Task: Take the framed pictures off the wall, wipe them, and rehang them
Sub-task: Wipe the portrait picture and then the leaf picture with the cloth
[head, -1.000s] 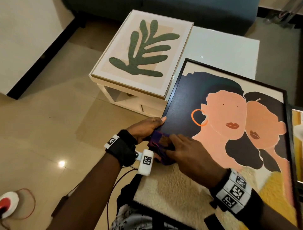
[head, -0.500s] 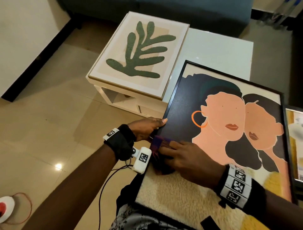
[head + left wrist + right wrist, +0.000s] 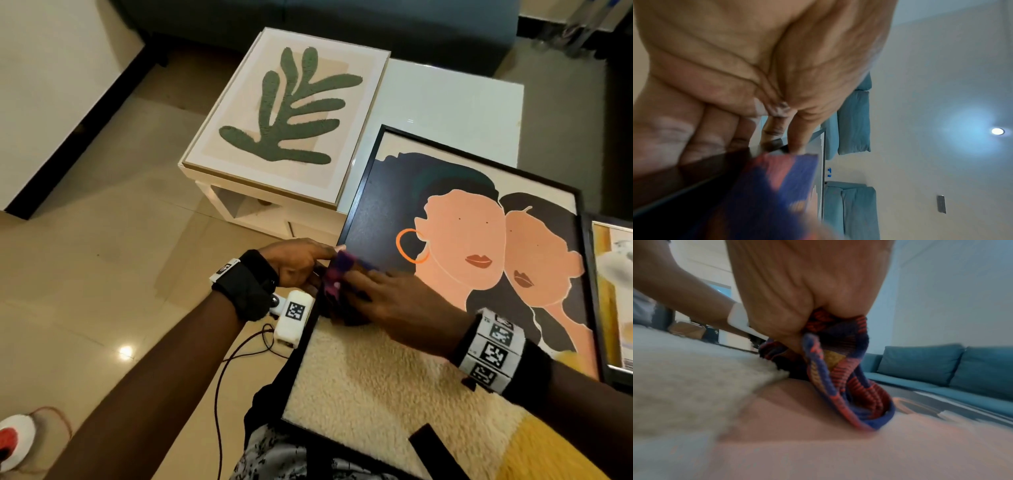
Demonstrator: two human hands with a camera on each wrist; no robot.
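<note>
Both hands stay clamped, left hand (image 3: 297,264) on the frame (image 3: 360,201), right hand (image 3: 394,305) on the cloth (image 3: 337,274), now slid forward.

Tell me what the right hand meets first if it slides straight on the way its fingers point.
Past the striped cloth under it, the right hand would likely run into the left hand, which grips the black-framed picture at its left edge; depth is unclear.

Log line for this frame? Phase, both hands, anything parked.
phase: wiping | left hand: grips black-framed portrait by its edge | right hand: holds cloth pressed on portrait face | leaf picture: flat on white table
</note>
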